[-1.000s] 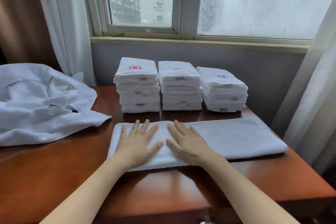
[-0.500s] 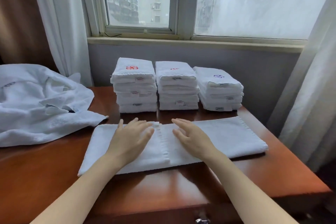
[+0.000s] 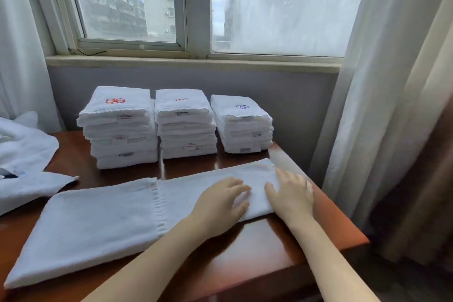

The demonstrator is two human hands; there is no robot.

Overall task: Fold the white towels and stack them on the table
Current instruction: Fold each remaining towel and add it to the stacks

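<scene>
The long white towel (image 3: pixel 98 223) lies flat along the near side of the table (image 3: pixel 269 247), stretched from the table's left front corner up towards its right edge. A fringed hem crosses the towel about midway along its length.

Both hands rest on the part of it nearest the table's right edge. The left hand (image 3: pixel 219 203) sits palm down with its fingers loosely bent and their tips on the cloth; it grasps nothing that can be seen. The right hand (image 3: pixel 291 193) lies flat and spread over the very end of the towel, just beside the left hand, its fingers straight and somewhat blurred, reaching to the table's right edge. Both forearms are bare.

Along the table's far side stand three piles of folded white towels, close together. The left stack (image 3: pixel 120 127) is topped by a red emblem, the middle stack (image 3: pixel 185 125) by a smaller red mark, and the right stack (image 3: pixel 242 125), the lowest of the three, by a blue one. Small labels show on several folded edges.

Over the table's left end spreads a rumpled heap of unfolded white towels (image 3: pixel 24 154), one corner near the long towel.

Behind the table are a grey wall, a sill (image 3: pixel 191 62) and a window (image 3: pixel 196 7) looking onto buildings. Pale curtains (image 3: pixel 392 81) hang beyond the table's right end and left end.
</scene>
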